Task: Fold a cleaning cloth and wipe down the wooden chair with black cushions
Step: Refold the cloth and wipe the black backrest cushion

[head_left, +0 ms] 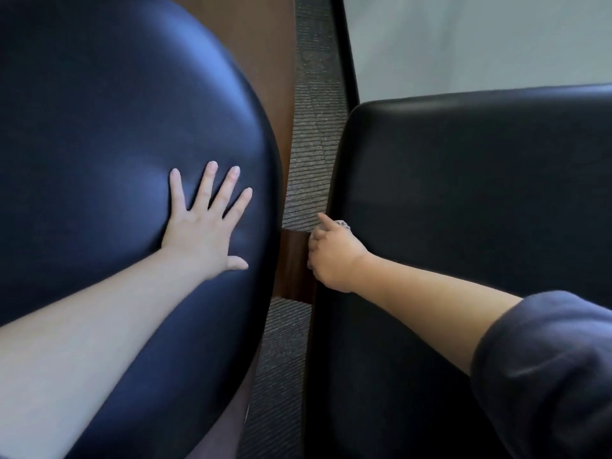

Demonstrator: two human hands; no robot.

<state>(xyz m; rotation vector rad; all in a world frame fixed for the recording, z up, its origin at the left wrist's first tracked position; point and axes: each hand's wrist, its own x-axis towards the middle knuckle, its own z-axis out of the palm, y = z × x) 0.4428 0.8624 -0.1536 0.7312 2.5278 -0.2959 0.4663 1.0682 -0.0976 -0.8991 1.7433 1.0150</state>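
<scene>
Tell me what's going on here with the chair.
A person is leaning over a wooden chair with black cushions. Their left hand lies flat, fingers spread, on the rounded black leather cushion. Their right hand is curled around a small pale bunched cloth, only partly visible, pressed at the dark wooden frame piece between that cushion and the squarer black cushion. Grey carpet shows through the gap.

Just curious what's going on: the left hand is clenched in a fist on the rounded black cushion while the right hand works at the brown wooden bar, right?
Not quite. In the head view the left hand lies flat with fingers spread on the rounded black cushion; the right hand is at the brown wooden bar.
</scene>
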